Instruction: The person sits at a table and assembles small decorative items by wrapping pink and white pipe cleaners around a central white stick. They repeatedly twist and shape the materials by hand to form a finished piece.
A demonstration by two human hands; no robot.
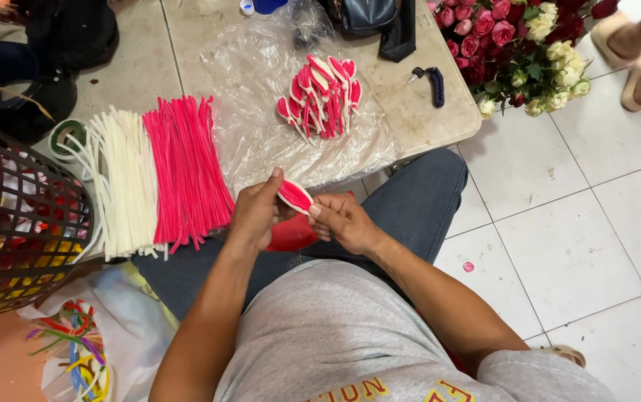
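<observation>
My left hand (255, 211) and my right hand (341, 220) meet over my lap and pinch one small pink leaf-shaped piece with a white edge (295, 196) between their fingertips. On the low table ahead, a pile of finished pink-and-white petals (320, 95) lies on clear plastic sheet (253, 74). To the left of it lie a bundle of pink fuzzy stems (186, 167) and a bundle of white fuzzy stems (123, 182). Something red (292, 234) rests on my thigh under my hands.
A dark mesh basket (15, 223) stands at the left, with a bag of mixed coloured stems (75, 350) below it. A roll of green tape (67, 134), a black bag (365, 15), keys (430, 80) and a rose bouquet (521, 45) sit around the table. Another person's feet (633, 52) are at the top right.
</observation>
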